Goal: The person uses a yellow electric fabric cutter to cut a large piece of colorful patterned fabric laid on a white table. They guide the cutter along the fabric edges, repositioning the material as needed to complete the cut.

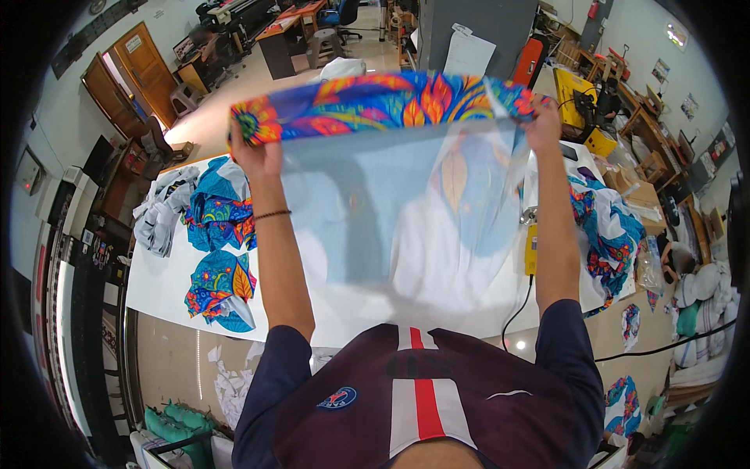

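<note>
A wide sheet of printed fabric hangs stretched between my raised hands above the table. Its upper edge is folded over, showing bright blue, orange and yellow floral print. Below that, the pale back side hangs down, blurred by motion, with print faintly showing through at the right. My left hand is closed on the upper left corner, and my right hand is closed on the upper right corner. Under the sheet lies the white table. How much of the fabric touches the tabletop, I cannot tell.
Crumpled floral fabric pieces and white scraps lie on the left of the table. More floral fabric is heaped on the right. Near my right forearm sits a yellow device with a black cable. Another person sits far left.
</note>
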A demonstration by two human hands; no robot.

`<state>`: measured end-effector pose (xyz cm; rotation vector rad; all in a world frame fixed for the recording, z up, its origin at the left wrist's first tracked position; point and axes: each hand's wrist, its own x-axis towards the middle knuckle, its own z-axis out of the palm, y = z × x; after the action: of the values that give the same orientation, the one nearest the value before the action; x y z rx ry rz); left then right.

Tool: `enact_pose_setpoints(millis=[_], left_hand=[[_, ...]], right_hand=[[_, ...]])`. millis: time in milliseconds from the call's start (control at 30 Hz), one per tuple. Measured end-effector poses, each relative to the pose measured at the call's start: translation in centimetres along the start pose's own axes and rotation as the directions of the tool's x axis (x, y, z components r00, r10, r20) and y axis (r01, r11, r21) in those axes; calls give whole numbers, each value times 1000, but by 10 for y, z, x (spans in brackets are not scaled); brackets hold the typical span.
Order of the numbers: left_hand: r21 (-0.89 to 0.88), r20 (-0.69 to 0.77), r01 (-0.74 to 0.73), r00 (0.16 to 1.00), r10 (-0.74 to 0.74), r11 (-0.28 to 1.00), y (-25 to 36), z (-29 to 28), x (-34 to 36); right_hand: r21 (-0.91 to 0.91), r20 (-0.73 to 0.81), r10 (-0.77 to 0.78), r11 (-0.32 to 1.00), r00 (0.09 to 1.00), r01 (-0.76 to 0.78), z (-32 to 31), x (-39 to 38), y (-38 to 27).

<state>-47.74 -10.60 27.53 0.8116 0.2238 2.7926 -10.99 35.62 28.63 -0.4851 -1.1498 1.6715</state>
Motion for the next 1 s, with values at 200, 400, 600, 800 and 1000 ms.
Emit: enact_pose_setpoints(millis=[200, 400, 600, 800, 1000], left_hand=[[-178, 186, 4, 982, 30, 984, 72, 55, 29], [265, -231, -110, 957, 174, 958, 94, 11, -112], [385, -717, 306, 693, 74, 871, 87, -116, -196], [290, -848, 465, 530, 0, 837, 110, -220, -244], [372, -898, 518, 409, 159, 770, 149, -254, -319]], right_hand=[[-221, 67, -549, 806, 833, 549, -44, -24, -93], [221, -133, -158, 958, 978, 185, -90, -173, -61], [-129, -341, 141, 972, 929, -195, -150, -252, 82], [-466, -299, 142, 842, 944, -274, -172, -291, 159], [-589, -259, 208, 740, 943, -325, -172, -321, 164]])
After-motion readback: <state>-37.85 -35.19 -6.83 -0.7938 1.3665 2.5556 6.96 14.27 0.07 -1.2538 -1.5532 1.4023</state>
